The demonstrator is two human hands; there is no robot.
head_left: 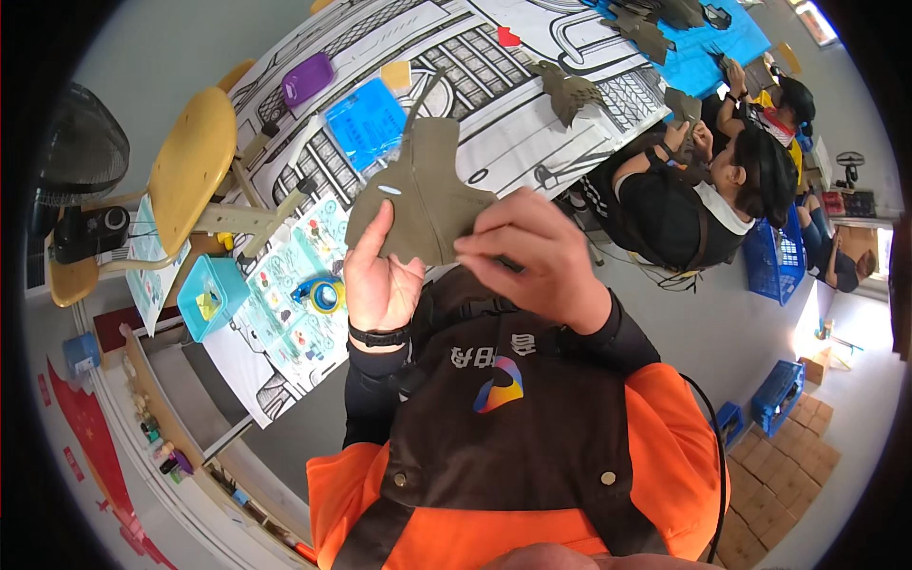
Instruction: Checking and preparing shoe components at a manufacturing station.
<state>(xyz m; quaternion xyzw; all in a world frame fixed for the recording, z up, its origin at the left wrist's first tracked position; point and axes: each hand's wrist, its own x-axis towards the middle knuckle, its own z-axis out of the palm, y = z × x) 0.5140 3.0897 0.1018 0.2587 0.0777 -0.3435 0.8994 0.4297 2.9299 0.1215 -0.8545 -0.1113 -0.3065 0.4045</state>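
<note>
An olive-brown sewn piece [418, 190], shaped like a flat shoe upper, is held up in front of my apron, over the near edge of the table. It has a seam down the middle, a small pale oval spot on the left and a narrow strip rising at its top. My left hand [382, 271] grips its lower left part, thumb on the front and the other fingers partly behind. At the piece's lower right edge, my right hand [537, 256] is closed in a pinch. Whatever lies between those right fingertips is too small or hidden to make out.
On the table's printed cover [484, 71] lie a blue packet [364, 122], a purple tray [308, 80], a tape roll [326, 295] and more olive pieces [567, 92]. A teal bin [211, 296] stands left, near a wooden chair [195, 161]. Co-workers [703, 190] sit at right.
</note>
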